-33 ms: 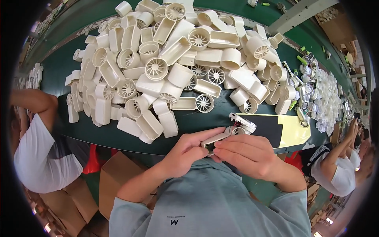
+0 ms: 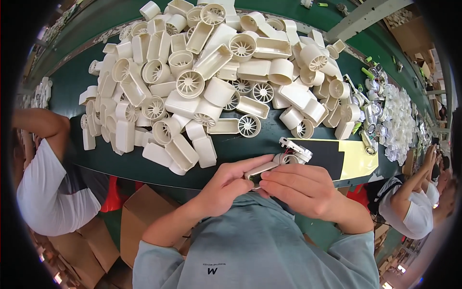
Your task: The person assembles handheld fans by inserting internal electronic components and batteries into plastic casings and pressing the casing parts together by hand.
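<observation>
Close to my body, at the table's front edge, both hands close on one cream plastic housing [image 2: 262, 168] with a hollow handle and a round end. My left hand [image 2: 222, 189] grips its handle end between thumb and fingers. Fingers of my right hand [image 2: 308, 189] pinch at the handle's opening, where something dark shows inside; they hide much of the housing. A white plastic part [image 2: 299, 151] with thin red and dark wires rises tilted at the round end, just beyond my right fingers. A large pile of similar cream housings [image 2: 187, 103], several with spoked round ends, lies beyond my hands.
On the green table [image 2: 231, 150], a black and yellow sheet [image 2: 360, 160] lies right of my hands. Farther right are small wired assemblies [image 2: 373, 115] and clear plastic pieces [image 2: 402, 120]. Cardboard boxes [image 2: 144, 216] stand below the edge. People sit at left [image 2: 53, 192] and right [image 2: 406, 207].
</observation>
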`<action>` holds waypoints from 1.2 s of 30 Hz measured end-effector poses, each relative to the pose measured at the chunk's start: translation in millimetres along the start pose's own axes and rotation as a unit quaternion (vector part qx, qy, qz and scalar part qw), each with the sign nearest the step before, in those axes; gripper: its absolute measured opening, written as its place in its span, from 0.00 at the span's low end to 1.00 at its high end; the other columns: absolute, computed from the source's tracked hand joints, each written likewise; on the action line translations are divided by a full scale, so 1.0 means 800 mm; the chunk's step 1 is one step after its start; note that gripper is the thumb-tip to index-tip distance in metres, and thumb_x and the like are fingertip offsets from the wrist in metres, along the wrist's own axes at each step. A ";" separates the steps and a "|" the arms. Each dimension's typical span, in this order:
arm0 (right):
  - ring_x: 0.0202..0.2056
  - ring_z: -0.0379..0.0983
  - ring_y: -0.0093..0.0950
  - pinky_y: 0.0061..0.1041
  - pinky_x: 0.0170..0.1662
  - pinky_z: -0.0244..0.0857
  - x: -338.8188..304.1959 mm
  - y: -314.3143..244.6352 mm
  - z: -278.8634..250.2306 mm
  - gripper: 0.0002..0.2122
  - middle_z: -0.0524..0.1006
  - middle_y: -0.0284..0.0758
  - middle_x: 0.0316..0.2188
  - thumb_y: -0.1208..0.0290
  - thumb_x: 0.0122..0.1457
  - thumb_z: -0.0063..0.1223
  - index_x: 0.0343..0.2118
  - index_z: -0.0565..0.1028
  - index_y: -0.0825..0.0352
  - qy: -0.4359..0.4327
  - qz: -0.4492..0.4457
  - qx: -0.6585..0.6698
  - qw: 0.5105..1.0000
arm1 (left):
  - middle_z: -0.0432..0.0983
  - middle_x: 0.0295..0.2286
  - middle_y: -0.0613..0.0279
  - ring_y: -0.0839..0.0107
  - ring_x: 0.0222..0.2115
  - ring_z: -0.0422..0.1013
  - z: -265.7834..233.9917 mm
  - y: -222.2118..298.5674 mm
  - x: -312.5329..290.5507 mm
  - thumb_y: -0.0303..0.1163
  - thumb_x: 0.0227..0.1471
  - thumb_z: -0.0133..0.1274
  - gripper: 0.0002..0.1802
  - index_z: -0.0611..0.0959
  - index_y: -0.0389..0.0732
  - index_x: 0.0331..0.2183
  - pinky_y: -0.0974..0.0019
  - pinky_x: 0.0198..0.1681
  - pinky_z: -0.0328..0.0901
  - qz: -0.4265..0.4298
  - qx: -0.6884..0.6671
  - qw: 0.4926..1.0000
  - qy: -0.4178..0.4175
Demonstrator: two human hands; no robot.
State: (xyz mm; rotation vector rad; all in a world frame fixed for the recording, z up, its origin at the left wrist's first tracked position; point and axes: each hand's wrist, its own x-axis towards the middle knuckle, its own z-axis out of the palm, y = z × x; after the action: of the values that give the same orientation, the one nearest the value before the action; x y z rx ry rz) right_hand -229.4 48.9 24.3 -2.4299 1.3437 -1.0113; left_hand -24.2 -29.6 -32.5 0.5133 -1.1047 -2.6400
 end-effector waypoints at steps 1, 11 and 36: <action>0.36 0.81 0.33 0.28 0.35 0.79 0.001 -0.001 0.000 0.14 0.81 0.40 0.36 0.79 0.41 0.63 0.35 0.82 0.72 -0.001 0.001 0.000 1.000 | 0.67 0.61 0.47 0.68 0.61 0.66 0.000 0.002 -0.001 0.16 0.45 0.35 0.42 0.62 0.25 0.65 0.66 0.63 0.60 0.000 -0.001 1.000 0.000; 0.37 0.81 0.33 0.27 0.34 0.78 0.005 -0.004 -0.005 0.16 0.82 0.38 0.36 0.78 0.40 0.64 0.37 0.81 0.72 -0.060 0.030 0.007 0.998 | 0.79 0.44 0.57 0.77 0.37 0.75 0.012 0.007 -0.001 0.17 0.58 0.39 0.33 0.64 0.31 0.66 0.68 0.45 0.73 0.004 0.099 0.994 0.045; 0.54 0.73 0.40 0.36 0.54 0.71 -0.046 -0.036 0.031 0.29 0.65 0.53 0.63 0.53 0.68 0.51 0.66 0.65 0.67 0.068 0.428 0.625 0.650 | 0.80 0.30 0.61 0.78 0.26 0.76 0.051 0.024 -0.031 0.28 0.66 0.47 0.24 0.73 0.35 0.62 0.73 0.29 0.70 0.016 -0.051 0.984 -0.172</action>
State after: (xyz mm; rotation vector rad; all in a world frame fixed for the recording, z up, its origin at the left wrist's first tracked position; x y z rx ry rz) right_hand -206.9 90.7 1.3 -0.5754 0.9799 -1.1648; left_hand -16.7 -8.2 13.4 0.0180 -1.0446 -2.8071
